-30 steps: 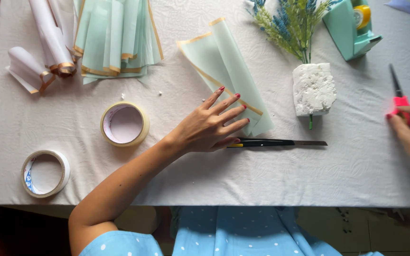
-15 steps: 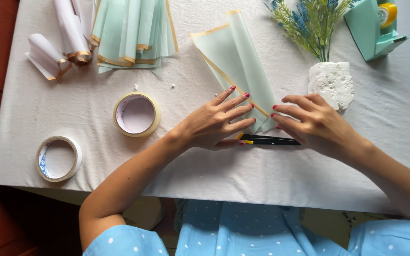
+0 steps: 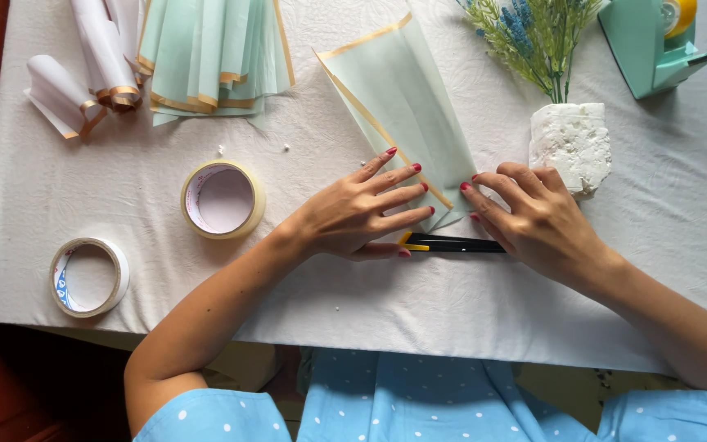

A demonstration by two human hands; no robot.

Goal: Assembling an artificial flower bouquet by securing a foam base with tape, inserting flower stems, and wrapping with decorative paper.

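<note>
White cloth covers the table (image 3: pixel 83 188), its far edge cut off. We note our left hand (image 3: pixel 353 217) flat, fingers spread, pressing the folded mint paper (image 3: pixel 403 106). Our right hand (image 3: pixel 542 221) rests fingers apart on the paper's lower tip. Between both hands lies a black-and-yellow cutter (image 3: pixel 452 244), its ends hidden beneath them.

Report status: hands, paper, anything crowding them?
Left hand and right hand flat, fingers spread on folded mint paper. Black-and-yellow cutter lies between hands. Foam block close beside right hand.
</note>
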